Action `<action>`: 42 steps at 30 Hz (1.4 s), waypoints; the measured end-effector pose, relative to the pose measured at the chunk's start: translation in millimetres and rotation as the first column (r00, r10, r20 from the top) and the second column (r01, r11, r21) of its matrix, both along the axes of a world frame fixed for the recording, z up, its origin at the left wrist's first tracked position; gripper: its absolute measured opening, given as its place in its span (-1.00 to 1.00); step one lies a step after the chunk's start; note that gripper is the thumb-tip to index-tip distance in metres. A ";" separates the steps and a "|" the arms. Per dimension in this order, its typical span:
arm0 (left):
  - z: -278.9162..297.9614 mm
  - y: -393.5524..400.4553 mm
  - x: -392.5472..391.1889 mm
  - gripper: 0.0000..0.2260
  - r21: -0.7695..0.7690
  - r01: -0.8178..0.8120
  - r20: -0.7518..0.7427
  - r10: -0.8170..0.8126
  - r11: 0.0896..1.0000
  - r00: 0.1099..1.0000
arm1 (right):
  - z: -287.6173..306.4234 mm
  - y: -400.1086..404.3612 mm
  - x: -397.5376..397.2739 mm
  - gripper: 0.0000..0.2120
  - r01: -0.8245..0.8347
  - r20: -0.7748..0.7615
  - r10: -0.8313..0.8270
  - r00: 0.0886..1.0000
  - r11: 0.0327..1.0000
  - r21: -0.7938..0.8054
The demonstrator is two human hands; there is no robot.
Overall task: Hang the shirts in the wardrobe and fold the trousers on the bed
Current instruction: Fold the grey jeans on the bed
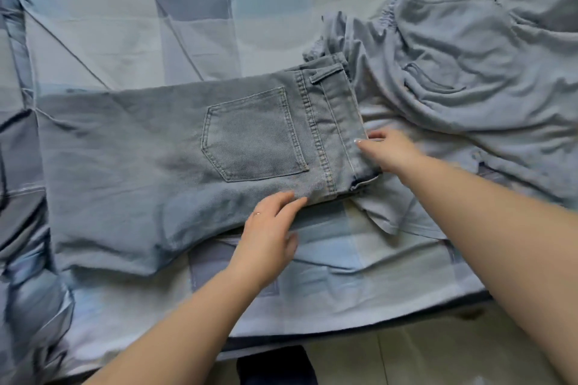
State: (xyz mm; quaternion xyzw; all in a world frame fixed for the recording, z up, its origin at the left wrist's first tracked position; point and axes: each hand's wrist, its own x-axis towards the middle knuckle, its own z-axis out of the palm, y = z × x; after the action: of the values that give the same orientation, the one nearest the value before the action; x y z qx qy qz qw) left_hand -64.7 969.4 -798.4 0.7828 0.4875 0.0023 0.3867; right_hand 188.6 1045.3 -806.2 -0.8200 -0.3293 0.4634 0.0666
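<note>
Head view: jeans (175, 147) lie flat on the checked bed (125, 25) (legs folded together, pocket up). Grey garment (469, 72) heaped just beside, cut off at right. Left hand (269, 234) flat on near edge; right hand (384, 147) pinches waistband, fingertips hidden.
</note>
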 end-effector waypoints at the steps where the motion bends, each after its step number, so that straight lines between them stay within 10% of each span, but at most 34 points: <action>1: -1.3 -7.1 -12.7 -0.52 -0.033 -0.100 0.036 0.101 0.994 0.994 | -1.4 -4.2 -1.3 -0.77 -0.090 0.098 0.089 0.991 0.996 0.003; 4: -5.5 -23.0 -55.4 -0.71 -0.229 -0.512 -0.017 0.523 0.828 0.852 | -6.0 -14.5 -5.0 -0.81 -0.164 0.268 0.148 0.952 0.986 0.041; 7: -8.2 -27.8 -99.4 -0.86 -0.394 -0.825 -0.126 0.866 0.405 0.485 | -8.3 -20.7 -13.9 -0.76 -0.076 0.312 0.040 0.949 0.992 0.102; 11: -9.6 -30.7 -150.0 -0.96 -0.401 -0.914 -0.174 0.974 0.065 0.146 | 0.8 -25.5 -56.5 -0.42 -0.192 0.413 0.089 0.906 0.957 0.216; 15: -13.0 -27.1 -184.0 -0.79 -0.372 -0.920 -0.164 0.984 -0.122 -0.064 | 17.2 -25.5 -125.8 -0.50 -0.515 0.410 0.368 0.834 0.786 0.342; 23: -7.2 -10.4 -212.1 -0.86 -0.599 -0.792 -0.170 0.985 -0.123 -0.024 | 19.1 -58.4 -287.6 -0.73 -0.654 -0.116 0.669 0.734 0.743 0.146; 30: -11.1 0.4 -242.4 -0.86 -0.550 -0.696 -0.226 0.884 -0.462 -0.409 | 2.5 -85.5 -359.4 -0.62 -0.725 0.170 0.706 0.688 0.664 0.181; 36: -18.4 -1.4 -272.2 -0.77 -0.599 -0.684 -0.188 0.903 -0.418 -0.387 | -14.0 -68.8 -363.1 -0.82 -0.715 0.262 0.675 0.690 0.692 0.099; 42: -20.9 -15.4 -275.7 -0.92 -0.486 -0.797 -0.120 0.931 -0.359 -0.346 | -11.4 -61.6 -348.9 -0.90 -0.524 0.025 0.534 0.845 0.819 0.235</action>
State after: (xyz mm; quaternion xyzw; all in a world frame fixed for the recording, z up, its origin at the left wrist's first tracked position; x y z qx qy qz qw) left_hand -340.5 954.0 -819.3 -0.0435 0.8233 0.3541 0.4414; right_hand -160.3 983.6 -817.6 -0.6728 -0.5942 0.4391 0.0380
